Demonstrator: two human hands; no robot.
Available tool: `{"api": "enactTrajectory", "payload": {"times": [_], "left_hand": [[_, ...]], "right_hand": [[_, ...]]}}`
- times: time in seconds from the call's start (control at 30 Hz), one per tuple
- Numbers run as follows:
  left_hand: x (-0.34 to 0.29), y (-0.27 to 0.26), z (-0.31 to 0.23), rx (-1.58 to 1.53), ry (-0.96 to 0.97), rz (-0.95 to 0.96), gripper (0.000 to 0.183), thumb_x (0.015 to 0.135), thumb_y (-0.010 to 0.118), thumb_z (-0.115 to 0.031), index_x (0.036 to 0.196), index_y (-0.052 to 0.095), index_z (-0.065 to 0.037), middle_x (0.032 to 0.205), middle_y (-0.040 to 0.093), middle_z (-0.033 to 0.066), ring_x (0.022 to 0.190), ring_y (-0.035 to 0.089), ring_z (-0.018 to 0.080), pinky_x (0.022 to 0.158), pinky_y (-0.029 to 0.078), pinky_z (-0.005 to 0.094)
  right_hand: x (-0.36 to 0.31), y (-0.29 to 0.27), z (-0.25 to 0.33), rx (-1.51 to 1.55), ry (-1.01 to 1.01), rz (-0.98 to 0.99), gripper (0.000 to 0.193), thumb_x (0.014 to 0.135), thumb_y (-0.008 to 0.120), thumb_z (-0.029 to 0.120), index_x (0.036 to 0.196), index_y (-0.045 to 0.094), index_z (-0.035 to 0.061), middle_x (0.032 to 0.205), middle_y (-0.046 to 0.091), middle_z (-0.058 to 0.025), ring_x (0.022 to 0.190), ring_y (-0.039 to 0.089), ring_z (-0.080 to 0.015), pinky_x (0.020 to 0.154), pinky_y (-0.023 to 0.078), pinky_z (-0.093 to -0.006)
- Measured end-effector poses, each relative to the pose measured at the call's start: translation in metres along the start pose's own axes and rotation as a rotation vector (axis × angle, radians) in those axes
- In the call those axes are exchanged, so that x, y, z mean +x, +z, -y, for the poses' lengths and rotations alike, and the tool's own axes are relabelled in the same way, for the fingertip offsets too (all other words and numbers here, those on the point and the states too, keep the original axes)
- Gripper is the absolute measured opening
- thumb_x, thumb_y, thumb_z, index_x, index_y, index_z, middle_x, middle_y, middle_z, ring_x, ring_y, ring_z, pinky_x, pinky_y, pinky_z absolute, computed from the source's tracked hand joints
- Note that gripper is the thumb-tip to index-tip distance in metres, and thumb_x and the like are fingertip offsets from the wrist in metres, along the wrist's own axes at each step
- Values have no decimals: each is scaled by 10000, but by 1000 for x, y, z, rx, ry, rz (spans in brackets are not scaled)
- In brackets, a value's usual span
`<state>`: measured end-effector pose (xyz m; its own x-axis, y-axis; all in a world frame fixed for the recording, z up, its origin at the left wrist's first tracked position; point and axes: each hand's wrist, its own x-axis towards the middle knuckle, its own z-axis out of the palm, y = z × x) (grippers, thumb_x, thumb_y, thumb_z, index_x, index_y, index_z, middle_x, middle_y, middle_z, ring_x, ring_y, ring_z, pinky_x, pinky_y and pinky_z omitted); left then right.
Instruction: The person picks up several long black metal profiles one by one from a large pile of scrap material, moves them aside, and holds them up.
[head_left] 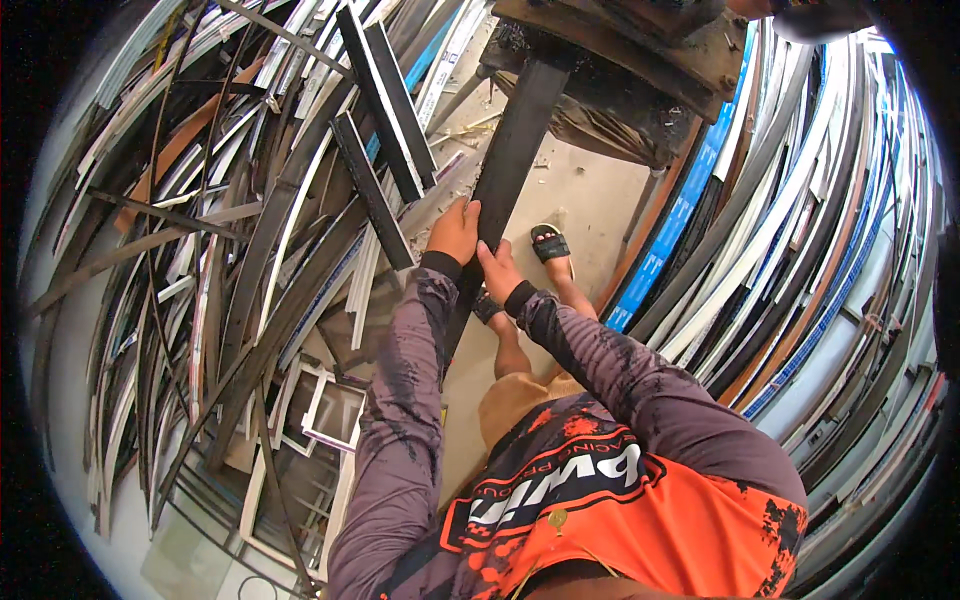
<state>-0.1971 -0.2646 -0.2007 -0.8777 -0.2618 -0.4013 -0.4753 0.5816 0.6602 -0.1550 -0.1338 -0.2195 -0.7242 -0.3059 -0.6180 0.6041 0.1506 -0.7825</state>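
A long black profile bar runs from under my right forearm side up to a dark, worn bench, where its far end meets the bench edge. My left hand is wrapped over the bar's left side. Slightly nearer to me, my right hand grips the bar's right side, thumb laid along the top. Both hands are closed, and their fingertips are hidden around the bar. The near end of the bar passes beside my left forearm.
Heaps of long mixed profile strips lie on the left, with short black-and-white pieces closest to the bar. More strips, one blue, line the right. White frames lie lower left. Scraps dot the pale floor.
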Motion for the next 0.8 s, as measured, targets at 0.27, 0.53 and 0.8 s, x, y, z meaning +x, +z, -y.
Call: {"api": "enactTrajectory", "payload": {"times": [0.27,0.53,0.8], "left_hand": [[18,7,3,16,-6,17,492,984,402,-446,1083,558,10,963,625,297,957,578,478,809,453,501],[23,15,1,-4,-5,39,464,984,415,-426,1084,550,6,952,626,299,953,582,476,798,457,498],[22,22,8,-21,2,0,466,979,432,-413,1139,544,10,965,631,299,947,591,473,800,465,496]], "right_hand": [[16,-1,-9,-12,-113,-41,519,988,458,437,1127,410,-61,966,556,-170,853,545,-239,763,459,-356],[28,-12,-21,-20,-12,12,505,980,511,342,1147,357,-110,1039,566,-212,991,565,-249,860,457,-349],[22,-11,-12,52,-58,4,478,990,501,321,1166,367,-102,1087,554,-199,1022,544,-225,895,440,-330]]}}
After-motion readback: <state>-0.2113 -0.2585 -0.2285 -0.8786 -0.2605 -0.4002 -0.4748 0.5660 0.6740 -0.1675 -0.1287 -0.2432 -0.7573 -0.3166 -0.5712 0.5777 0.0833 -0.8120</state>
